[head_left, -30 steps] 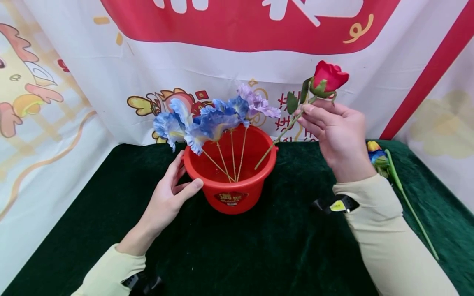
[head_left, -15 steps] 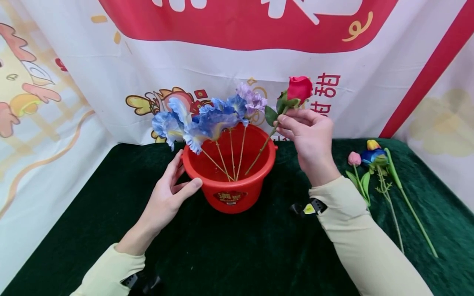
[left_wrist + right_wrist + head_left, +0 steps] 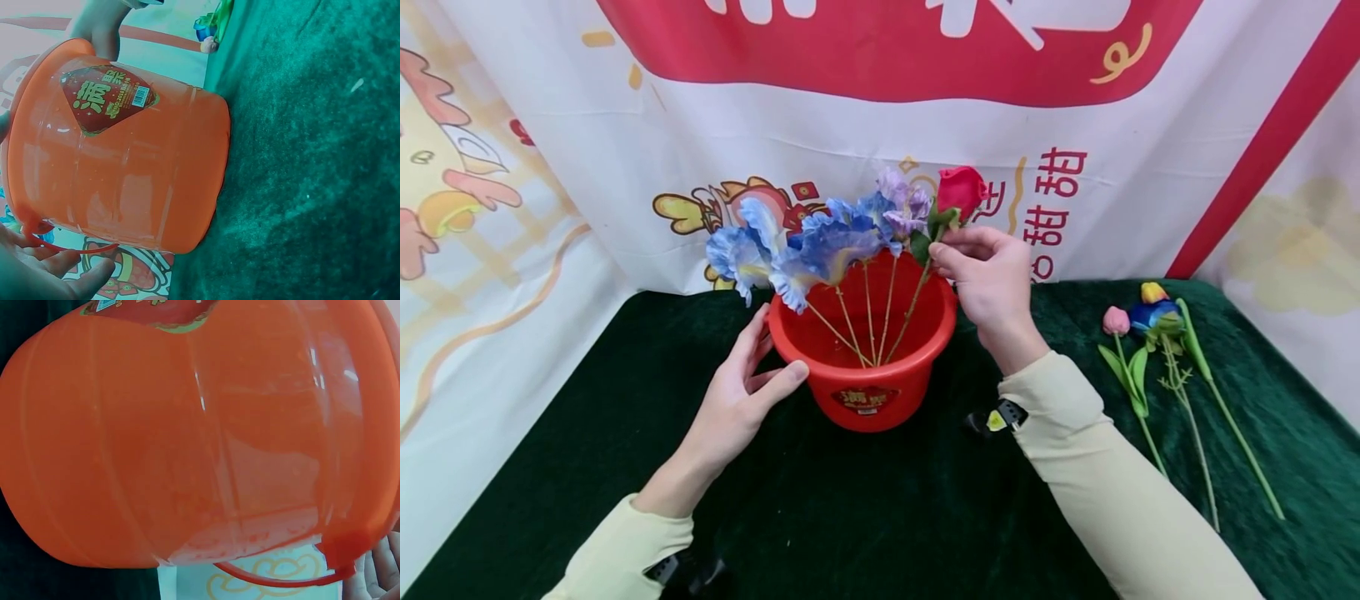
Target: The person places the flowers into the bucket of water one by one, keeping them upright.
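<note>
A red bucket (image 3: pixel 872 400) stands upright on dark green cloth. The left hand (image 3: pixel 730 408) holds it at the left rim, thumb on the near edge and fingers along the outer side by the handle (image 3: pixel 81 250). The right hand (image 3: pixel 988 279) pinches an artificial red rose (image 3: pixel 961 193) just below its bloom. Its stem slants down into the bucket, close to several thin stems. Those carry ruffled blue flowers (image 3: pixel 835 246) and a purple one (image 3: pixel 902 200), leaning on the left and back. In the right wrist view the bucket's wall (image 3: pixel 187 444) fills most of the picture.
A pink tulip (image 3: pixel 1116 322), a blue-and-yellow flower (image 3: pixel 1156 317) and a long green stem (image 3: pixel 1232 417) lie on the green cloth (image 3: pixel 880 517) at the right. A printed white backdrop (image 3: pixel 850 125) hangs behind the bucket.
The right hand has moved left and slightly down with the rose, bringing its stem in beside the others and its bloom next to the purple flower. The left hand has stayed on the bucket.
</note>
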Action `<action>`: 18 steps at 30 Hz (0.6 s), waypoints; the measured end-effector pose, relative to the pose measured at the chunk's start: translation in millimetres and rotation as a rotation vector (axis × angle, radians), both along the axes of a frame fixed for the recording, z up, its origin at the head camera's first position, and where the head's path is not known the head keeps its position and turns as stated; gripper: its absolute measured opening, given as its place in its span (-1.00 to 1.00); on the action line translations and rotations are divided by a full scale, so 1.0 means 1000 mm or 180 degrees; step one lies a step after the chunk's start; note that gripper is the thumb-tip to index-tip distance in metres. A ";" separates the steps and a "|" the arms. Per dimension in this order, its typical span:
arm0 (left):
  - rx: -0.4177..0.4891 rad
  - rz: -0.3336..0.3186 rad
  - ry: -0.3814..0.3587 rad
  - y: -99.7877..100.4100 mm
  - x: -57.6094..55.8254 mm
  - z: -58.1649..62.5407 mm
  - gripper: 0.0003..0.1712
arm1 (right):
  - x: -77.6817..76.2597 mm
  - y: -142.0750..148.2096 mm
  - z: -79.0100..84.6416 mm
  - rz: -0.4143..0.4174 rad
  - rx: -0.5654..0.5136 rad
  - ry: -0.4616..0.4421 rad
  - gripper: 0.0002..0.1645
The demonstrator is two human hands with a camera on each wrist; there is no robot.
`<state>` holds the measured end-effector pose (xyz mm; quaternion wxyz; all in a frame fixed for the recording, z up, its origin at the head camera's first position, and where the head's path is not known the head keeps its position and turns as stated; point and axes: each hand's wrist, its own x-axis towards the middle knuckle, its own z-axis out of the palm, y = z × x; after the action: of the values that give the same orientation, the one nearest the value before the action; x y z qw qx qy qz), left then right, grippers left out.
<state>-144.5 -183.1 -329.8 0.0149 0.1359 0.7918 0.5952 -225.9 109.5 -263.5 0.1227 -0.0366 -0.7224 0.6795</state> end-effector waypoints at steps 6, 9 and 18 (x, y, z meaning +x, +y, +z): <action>-0.0022 0.0007 0.0024 0.000 -0.001 0.000 -0.07 | -0.001 -0.007 -0.001 -0.0017 0.0303 0.0002 -0.77; -0.0010 0.0006 0.0039 0.000 -0.001 0.000 -0.07 | -0.001 -0.011 -0.002 -0.0022 0.0449 0.0037 -0.78; 0.0013 -0.0007 0.0025 0.000 0.000 0.000 -0.09 | -0.001 -0.017 -0.004 0.0009 0.0671 -0.0010 -0.77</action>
<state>-144.8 -182.6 -329.9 0.0122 0.1392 0.7906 0.5962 -227.3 92.3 -267.2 0.1238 -0.0235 -0.7902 0.5998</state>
